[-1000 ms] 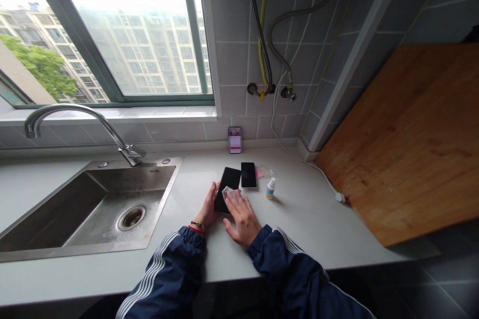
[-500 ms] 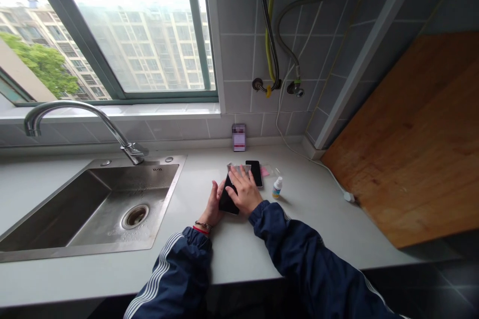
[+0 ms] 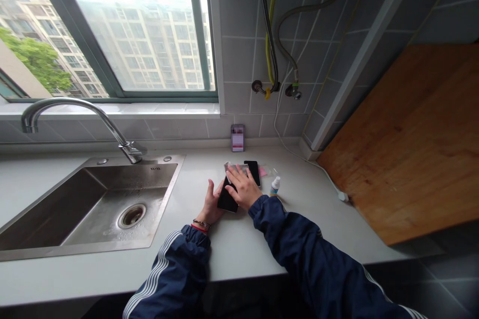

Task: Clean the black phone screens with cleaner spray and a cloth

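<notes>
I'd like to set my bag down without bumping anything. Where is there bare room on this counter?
Bare counter lies between the steel sink and the left hand. Another patch lies between the small bottle and the wooden board. It's crowded where the right hand sits over the two black phones.

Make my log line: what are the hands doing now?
left hand: touching black smartphone | right hand: flat on wipe | nearby: second smartphone, small bottle

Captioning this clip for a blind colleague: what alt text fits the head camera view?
Two bare hands work on a black smartphone on a pale kitchen counter. The right hand presses a pale wipe against it while the left hand touches its edge. A second phone and small bottle sit nearby.
</notes>
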